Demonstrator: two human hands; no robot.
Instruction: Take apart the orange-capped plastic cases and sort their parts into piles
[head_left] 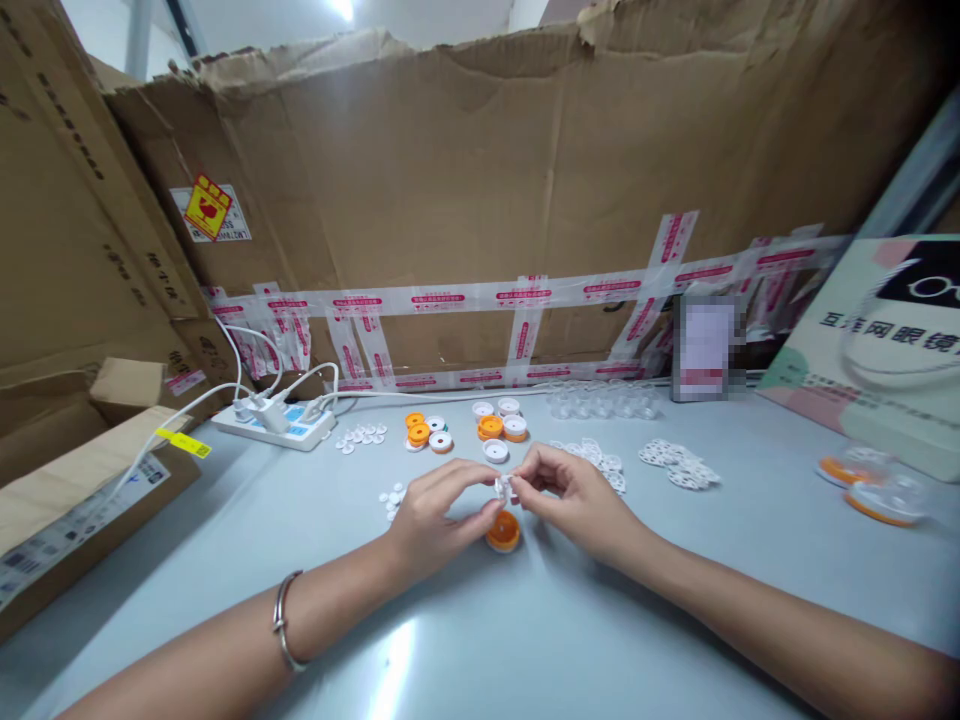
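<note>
Between the fingertips of both hands is a small white plastic piece (502, 488), partly covered by the fingers. My left hand (442, 512) pinches it from the left, thumb below and index finger above. From the right, my right hand (574, 498) grips its other side with thumb and index finger. Just beneath the fingers, an orange round cup with a white rim (503, 533) rests on the table. Small white discs (391, 498) lie beside my left hand. Close behind my right hand is a pile of white openwork pieces (596, 462).
Orange and white round cups (491, 428) stand behind the hands, with small white parts (360, 437) to their left. Clear plastic pieces (604, 400) line the back. A power strip (277, 424) and open carton (90, 500) are left; clear-topped orange assemblies (885, 497) sit right.
</note>
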